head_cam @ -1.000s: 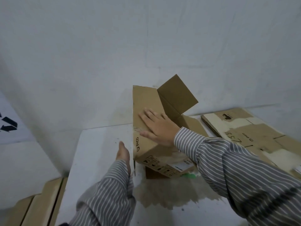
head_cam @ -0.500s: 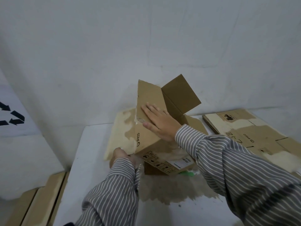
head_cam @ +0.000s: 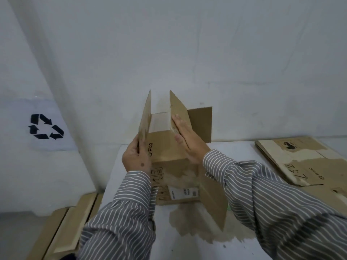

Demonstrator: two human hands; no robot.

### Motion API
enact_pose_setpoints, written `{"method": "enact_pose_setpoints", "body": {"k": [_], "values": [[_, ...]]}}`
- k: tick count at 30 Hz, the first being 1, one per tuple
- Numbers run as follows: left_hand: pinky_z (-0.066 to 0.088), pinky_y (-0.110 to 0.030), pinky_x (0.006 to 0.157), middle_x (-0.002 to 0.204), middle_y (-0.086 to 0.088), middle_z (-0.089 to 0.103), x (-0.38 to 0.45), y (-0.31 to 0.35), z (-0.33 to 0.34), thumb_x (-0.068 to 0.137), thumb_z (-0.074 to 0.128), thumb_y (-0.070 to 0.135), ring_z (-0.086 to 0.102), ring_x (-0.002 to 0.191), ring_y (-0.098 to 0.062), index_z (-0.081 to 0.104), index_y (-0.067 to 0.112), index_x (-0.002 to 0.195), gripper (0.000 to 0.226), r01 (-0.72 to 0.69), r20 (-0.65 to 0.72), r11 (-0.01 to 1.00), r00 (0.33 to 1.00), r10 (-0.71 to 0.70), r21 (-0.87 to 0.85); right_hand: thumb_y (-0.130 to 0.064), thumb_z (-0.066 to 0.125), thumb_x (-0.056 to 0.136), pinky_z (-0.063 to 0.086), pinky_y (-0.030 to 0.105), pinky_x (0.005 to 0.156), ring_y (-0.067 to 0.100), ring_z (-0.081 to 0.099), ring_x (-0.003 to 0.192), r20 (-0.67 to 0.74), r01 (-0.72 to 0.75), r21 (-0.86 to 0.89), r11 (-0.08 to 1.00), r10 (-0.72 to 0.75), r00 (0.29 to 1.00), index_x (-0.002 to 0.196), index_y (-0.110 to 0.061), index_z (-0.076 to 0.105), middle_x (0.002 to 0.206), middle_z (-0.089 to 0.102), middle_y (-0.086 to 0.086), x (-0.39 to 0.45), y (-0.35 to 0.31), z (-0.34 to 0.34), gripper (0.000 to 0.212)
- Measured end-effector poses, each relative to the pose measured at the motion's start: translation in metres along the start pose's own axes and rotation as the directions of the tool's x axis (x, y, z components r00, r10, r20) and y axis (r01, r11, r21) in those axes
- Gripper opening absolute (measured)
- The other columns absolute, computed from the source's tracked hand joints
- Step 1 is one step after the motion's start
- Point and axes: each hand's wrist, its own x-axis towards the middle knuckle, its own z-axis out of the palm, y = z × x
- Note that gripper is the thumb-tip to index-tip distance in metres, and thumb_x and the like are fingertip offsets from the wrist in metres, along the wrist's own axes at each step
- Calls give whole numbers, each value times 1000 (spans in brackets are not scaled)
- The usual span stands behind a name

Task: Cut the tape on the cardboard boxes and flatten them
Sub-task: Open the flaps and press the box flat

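table [head_cam: 131, 212]: white, pushed up against the wall
flat boxes [head_cam: 304, 162]: stacked on the table's right side
box [head_cam: 169, 151]: middle of the table, flaps open, between both hands
right hand [head_cam: 187, 141]: fingers straight, flat against the box's right side
left hand [head_cam: 136, 158]: curled round the left flap's edge, gripping it

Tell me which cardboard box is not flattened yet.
The cardboard box between the left hand and right hand: it is raised with flaps spread. The flattened boxes to the right lie flat on the table.
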Motion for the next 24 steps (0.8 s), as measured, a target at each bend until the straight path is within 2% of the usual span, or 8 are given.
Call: {"method": "enact_pose_setpoints", "body": {"k": [3, 4, 7, 9, 12, 16, 20, 24], "values": [[37, 1, 84, 120, -2, 64, 2, 1, -9, 96, 53, 21, 55, 104, -7, 58, 15, 130, 34, -101, 94, 990, 991, 92, 97, -35, 25, 102, 6, 32, 120, 9, 0, 145, -10, -3, 73, 997, 4, 1000, 150, -22, -2, 159, 0, -2, -3, -2, 15, 57], [36, 3, 82, 121, -2, 63, -2, 0, -11, 96, 54, 21, 54, 104, -6, 56, 16, 131, 35, -116, 126, 986, 987, 101, 123, -34, 25, 102, 6, 32, 120, 7, 0, 145, -17, -16, 104, 994, 17, 1000, 151, -22, -2, 159, 0, -3, -4, -1, 20, 57], [47, -21, 93, 125, -5, 62, -16, -12, -13, 94, 56, 20, 61, 105, -18, 51, 20, 134, 41, -246, 220, 940, 956, 195, 235, -34, 27, 101, 5, 31, 120, 2, 0, 143, -78, -36, 172, 984, 50, 996, 151, -22, 4, 159, 3, -4, -9, -1, 30, 57], [45, -34, 102, 135, -6, 55, -20, -18, -13, 94, 56, 19, 58, 116, -26, 46, 22, 139, 45, -308, 318, 905, 924, 211, 294, -41, 27, 95, 5, 30, 119, 1, 1, 142, -115, -49, 184, 982, 71, 991, 151, -19, 7, 159, 6, -5, -10, -3, 34, 63], [38, -33, 109, 147, 1, 41, -17, -20, -14, 96, 53, 16, 48, 128, -23, 38, 23, 144, 51, -382, 437, 852, 875, 209, 357, -48, 30, 93, 7, 35, 120, 7, 5, 144, -148, -94, 190, 977, 124, 981, 152, -18, 9, 159, 9, -3, -7, -7, 37, 69], [30, -30, 111, 151, 4, 34, -10, -23, -14, 97, 50, 17, 38, 136, -19, 31, 25, 147, 54, -447, 520, 807, 828, 210, 386, -44, 41, 97, 16, 41, 118, 12, 13, 145, -203, -178, 130, 976, 201, 958, 151, -22, 13, 158, 13, -4, 1, -14, 45, 65], [13, -44, 118, 157, 6, 21, 5, -29, -20, 100, 42, 26, 21, 144, -16, 17, 29, 150, 56, -536, 645, 729, 745, 172, 426, -39, 43, 97, 19, 41, 118, 13, 16, 144, -239, -178, 107, 978, 199, 950, 151, -22, 16, 157, 17, -4, 8, -12, 47, 62], [0, -55, 115, 160, 4, 7, 13, -40, -29, 99, 35, 43, 11, 146, -16, 3, 24, 152, 64, -495, 623, 582, 782, -24, 645, -41, 43, 97, 22, 41, 116, 15, 21, 142, -207, -188, 176, 966, 223, 952, 151, -27, 11, 157, 17, -5, 13, 2, 39, 64]]}}
